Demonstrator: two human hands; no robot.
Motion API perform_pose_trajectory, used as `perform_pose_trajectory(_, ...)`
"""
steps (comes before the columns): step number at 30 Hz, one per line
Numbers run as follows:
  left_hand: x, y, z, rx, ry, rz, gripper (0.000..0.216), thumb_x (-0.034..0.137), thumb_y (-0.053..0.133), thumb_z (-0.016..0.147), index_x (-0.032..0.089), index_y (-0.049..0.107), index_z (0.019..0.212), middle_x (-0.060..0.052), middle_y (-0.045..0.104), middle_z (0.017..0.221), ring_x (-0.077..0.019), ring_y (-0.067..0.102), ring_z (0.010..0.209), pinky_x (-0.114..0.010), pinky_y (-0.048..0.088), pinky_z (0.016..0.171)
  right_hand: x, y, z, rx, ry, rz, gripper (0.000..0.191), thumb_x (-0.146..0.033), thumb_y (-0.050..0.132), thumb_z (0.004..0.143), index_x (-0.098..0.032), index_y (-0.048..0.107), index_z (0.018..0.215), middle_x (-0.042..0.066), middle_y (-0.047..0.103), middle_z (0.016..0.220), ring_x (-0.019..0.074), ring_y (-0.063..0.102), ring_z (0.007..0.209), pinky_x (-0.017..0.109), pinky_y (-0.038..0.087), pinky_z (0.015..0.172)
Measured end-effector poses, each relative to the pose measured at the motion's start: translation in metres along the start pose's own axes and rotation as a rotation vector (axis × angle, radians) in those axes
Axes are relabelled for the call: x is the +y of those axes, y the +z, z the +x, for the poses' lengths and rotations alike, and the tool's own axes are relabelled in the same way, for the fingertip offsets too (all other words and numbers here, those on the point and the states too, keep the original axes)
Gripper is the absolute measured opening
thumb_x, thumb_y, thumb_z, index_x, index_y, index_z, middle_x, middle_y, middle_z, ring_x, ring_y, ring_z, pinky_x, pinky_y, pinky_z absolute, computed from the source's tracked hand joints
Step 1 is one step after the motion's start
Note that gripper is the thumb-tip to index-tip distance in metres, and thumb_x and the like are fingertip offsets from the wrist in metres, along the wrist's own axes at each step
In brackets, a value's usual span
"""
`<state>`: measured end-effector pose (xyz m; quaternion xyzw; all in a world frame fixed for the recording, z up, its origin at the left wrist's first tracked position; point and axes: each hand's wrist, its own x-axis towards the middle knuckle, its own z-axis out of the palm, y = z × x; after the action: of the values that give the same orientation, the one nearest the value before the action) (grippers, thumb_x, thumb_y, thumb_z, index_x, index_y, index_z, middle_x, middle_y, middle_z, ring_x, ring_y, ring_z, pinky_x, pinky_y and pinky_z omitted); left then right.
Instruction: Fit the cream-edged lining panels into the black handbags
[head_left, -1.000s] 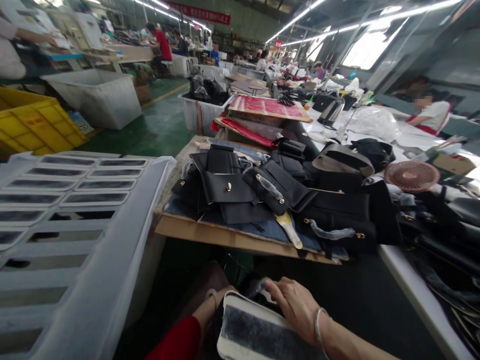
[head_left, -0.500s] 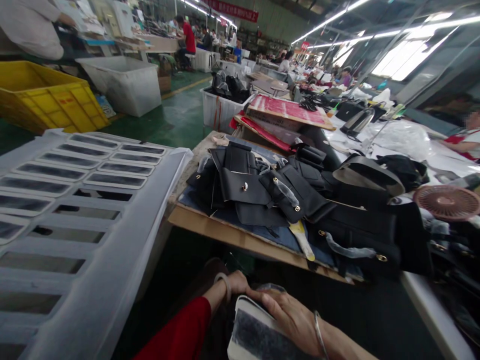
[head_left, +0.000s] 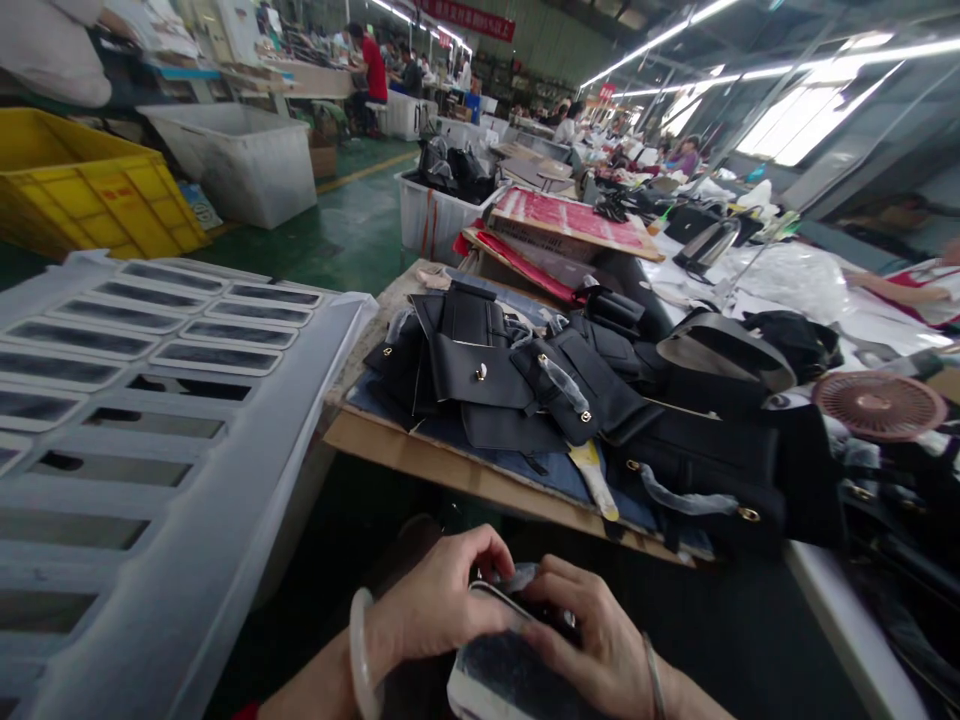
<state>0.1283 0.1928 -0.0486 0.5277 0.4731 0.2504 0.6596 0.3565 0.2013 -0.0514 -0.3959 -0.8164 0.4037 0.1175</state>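
Both hands are down at the bottom edge of the head view, pulled in close to the body. The left hand (head_left: pixel 442 610) comes in from the lower left with a pale bangle (head_left: pixel 358 655) on the wrist, fingers curled over the top of a white-edged pad with a dark fuzzy face (head_left: pixel 502 680). The right hand (head_left: pixel 592 640) comes in from the lower right, thin bracelet on that wrist, and lies across the pad's upper right corner with the fingers bent. Between the two sets of fingertips there's a small dark piece with a bit of clear plastic (head_left: pixel 517 580), pinched from both sides. So both hands are clenched on that pad and the little piece, not loose; what the piece is I can't tell.

Just left of the hands is a big white slotted plastic crate (head_left: pixel 150 400) tipped on its side, so you only see the wall. Straight ahead past the hands, a board (head_left: pixel 450 470) carries a pile of black leather bag parts (head_left: pixel 525 380) with gold studs. Further right is a pink fan (head_left: pixel 877 405). Further off to the left: a yellow bin (head_left: pixel 82 190) and a white tub (head_left: pixel 247 160), contents not visible. Dead ahead, a white tub (head_left: pixel 435 215) holds dark bags. People are working way back.
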Motion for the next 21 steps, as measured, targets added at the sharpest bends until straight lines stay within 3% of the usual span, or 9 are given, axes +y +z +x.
perform_pose_trajectory(3, 0.003, 0.018, -0.002, 0.086, -0.028, 0.048, 0.022, 0.018, 0.063, 0.064, 0.018, 0.061, 0.086, 0.004, 0.056, 0.075, -0.0138, 0.048, 0.072, -0.026, 0.033, 0.064, 0.002, 0.010, 0.001, 0.048, -0.221, -0.185, 0.031, -0.025, 0.038, 0.100, -0.021, 0.053, 0.074, 0.004, 0.057, 0.074, 0.0162, 0.052, 0.066, 0.028, 0.036, 0.058)
perform_pose_trajectory(5, 0.001, 0.024, 0.001, 0.106, -0.036, 0.048, 0.022, 0.018, 0.061, 0.064, 0.018, 0.060, 0.086, 0.004, 0.056, 0.076, -0.0143, 0.048, 0.073, -0.026, 0.033, 0.064, 0.004, 0.015, 0.002, 0.084, -0.289, -0.222, 0.030, -0.019, 0.036, 0.100, -0.022, 0.048, 0.073, 0.003, 0.056, 0.070, 0.0164, 0.050, 0.064, 0.029, 0.035, 0.056)
perform_pose_trajectory(9, -0.001, 0.026, 0.003, 0.115, -0.053, 0.057, 0.019, 0.017, 0.056, 0.063, 0.019, 0.058, 0.082, 0.005, 0.053, 0.072, -0.0144, 0.047, 0.071, -0.026, 0.033, 0.063, 0.006, 0.018, 0.005, 0.136, -0.273, -0.200, 0.030, -0.020, 0.037, 0.102, -0.022, 0.048, 0.073, 0.002, 0.055, 0.070, 0.0153, 0.051, 0.064, 0.028, 0.035, 0.057)
perform_pose_trajectory(13, -0.001, 0.028, -0.001, 0.155, -0.067, 0.093, 0.015, 0.016, 0.055, 0.064, 0.019, 0.057, 0.078, 0.004, 0.051, 0.070, -0.0143, 0.047, 0.068, -0.026, 0.034, 0.063, 0.002, 0.009, 0.005, 0.052, -0.160, -0.038, 0.035, -0.029, 0.036, 0.104, -0.020, 0.057, 0.076, 0.002, 0.057, 0.074, 0.0141, 0.053, 0.067, 0.026, 0.039, 0.060)
perform_pose_trajectory(16, 0.000, 0.029, -0.002, 0.169, -0.062, 0.112, 0.015, 0.015, 0.054, 0.064, 0.020, 0.059, 0.078, 0.004, 0.055, 0.072, -0.0149, 0.049, 0.070, -0.026, 0.034, 0.066, 0.000, 0.000, -0.002, -0.014, -0.049, 0.094, 0.027, -0.036, 0.046, 0.102, -0.021, 0.066, 0.091, 0.003, 0.061, 0.084, 0.0145, 0.058, 0.075, 0.025, 0.044, 0.067)
perform_pose_trajectory(21, 0.000, 0.031, -0.001, 0.184, -0.046, 0.124, 0.014, 0.016, 0.055, 0.063, 0.019, 0.059, 0.076, 0.003, 0.056, 0.073, -0.0156, 0.051, 0.073, -0.027, 0.035, 0.068, 0.002, 0.006, -0.009, 0.097, -0.236, -0.120, 0.029, -0.021, 0.037, 0.102, -0.019, 0.063, 0.089, 0.006, 0.061, 0.080, 0.0161, 0.055, 0.071, 0.027, 0.041, 0.064)
